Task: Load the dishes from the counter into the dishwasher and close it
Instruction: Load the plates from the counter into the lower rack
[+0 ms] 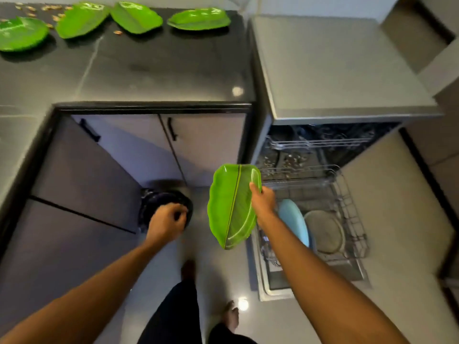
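While leaf plate (231,207) hovers, blue plate (293,219) occupies the rack (352,207).

A dark round bin (152,205) stands on the floor (397,219) beside grey cabinet doors (206,145).

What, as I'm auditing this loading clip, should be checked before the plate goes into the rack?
1. Right hand grips the plate at its rim: ok.
2. Plate face free of scraps: ok.
3. Rack pulled out: ok.
4. Free slot beside the blue plate and grey plate: cannot tell, tines blurred.
5. Left hand empty: cannot tell, fingers curled over the bin.
6. Counter cleared: not ok, four green plates remain.
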`<act>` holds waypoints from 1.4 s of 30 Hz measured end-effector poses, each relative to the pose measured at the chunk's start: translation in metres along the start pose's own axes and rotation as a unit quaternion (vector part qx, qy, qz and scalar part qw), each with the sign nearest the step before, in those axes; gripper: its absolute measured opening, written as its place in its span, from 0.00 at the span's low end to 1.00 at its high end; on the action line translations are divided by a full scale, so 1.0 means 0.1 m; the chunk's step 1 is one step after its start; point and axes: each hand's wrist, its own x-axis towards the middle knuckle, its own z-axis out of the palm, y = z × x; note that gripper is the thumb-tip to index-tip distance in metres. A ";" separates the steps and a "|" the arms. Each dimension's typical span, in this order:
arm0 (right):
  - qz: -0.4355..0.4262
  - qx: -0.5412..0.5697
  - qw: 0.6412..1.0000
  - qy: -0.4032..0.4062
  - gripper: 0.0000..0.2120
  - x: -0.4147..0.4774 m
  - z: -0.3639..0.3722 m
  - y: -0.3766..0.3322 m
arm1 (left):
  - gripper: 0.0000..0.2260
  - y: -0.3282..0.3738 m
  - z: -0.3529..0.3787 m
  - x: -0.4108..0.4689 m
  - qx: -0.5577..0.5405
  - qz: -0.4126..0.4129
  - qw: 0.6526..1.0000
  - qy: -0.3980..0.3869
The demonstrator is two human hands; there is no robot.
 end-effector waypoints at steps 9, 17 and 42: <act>0.081 -0.104 0.988 0.084 0.17 0.41 -1.57 1.26 | 0.08 1.05 1.45 -0.22 -0.009 -0.031 0.977 -0.209; 0.061 -0.167 0.972 0.151 0.16 0.86 -2.41 1.57 | 0.09 1.81 2.27 -0.02 -0.035 -0.068 0.948 -0.308; -0.099 -0.160 0.975 0.114 0.08 3.12 -4.53 3.02 | 0.17 3.72 5.27 -0.12 0.055 -0.080 0.905 -0.415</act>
